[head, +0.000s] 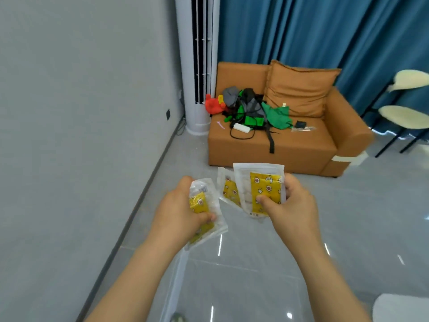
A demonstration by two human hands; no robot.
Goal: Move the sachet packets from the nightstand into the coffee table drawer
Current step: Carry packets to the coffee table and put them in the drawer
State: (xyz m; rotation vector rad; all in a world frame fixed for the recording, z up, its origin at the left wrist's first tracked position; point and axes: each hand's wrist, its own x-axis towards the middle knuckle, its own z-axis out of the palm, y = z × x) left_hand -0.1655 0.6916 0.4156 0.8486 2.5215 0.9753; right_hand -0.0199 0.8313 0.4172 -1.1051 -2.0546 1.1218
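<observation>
while neither nightstand nor coffee table drawer is in view, the left hand (183,210) grips one sachet packet (204,210); the right hand (290,205) pinches two more packets (257,189), carried above the floor (232,275); stowing remains, i judge.

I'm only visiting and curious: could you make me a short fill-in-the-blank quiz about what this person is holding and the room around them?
The left hand grips a clear plastic sachet packet whose printed insert is ____. The right hand pinches ____ such packets, one behind the other. The fabric curtains behind the orange-brown sofa are ____.
Missing words: yellow, two, blue.
</observation>
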